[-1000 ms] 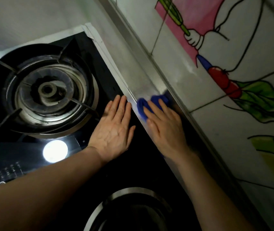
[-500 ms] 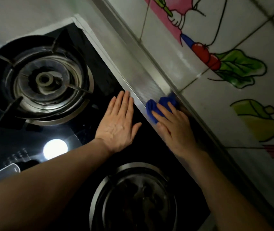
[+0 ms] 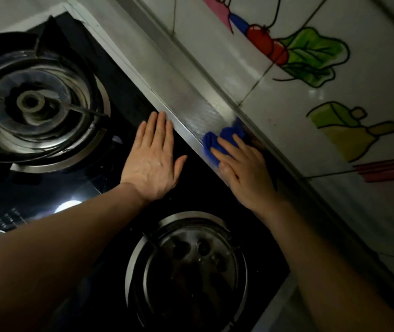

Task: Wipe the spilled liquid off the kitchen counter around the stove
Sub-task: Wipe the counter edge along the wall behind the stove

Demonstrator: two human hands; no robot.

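Your right hand (image 3: pixel 246 173) presses flat on the blue cloth (image 3: pixel 224 137), bunched on the steel worktop (image 3: pixel 191 101) strip between stove (image 3: pixel 215 188) and wall; it looks soft and light, so keep fingers spread over it, while your left hand (image 3: pixel 154 159) lies flat on the glass.

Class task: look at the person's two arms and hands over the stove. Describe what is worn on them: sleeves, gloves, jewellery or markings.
Both forearms are bare up to the picture's edge; no sleeve shows. The left hand and the right hand wear no gloves. No ring, watch or bracelet shows on the fingers or wrists, and no markings can be made out in the dim light. The nails look short and plain.
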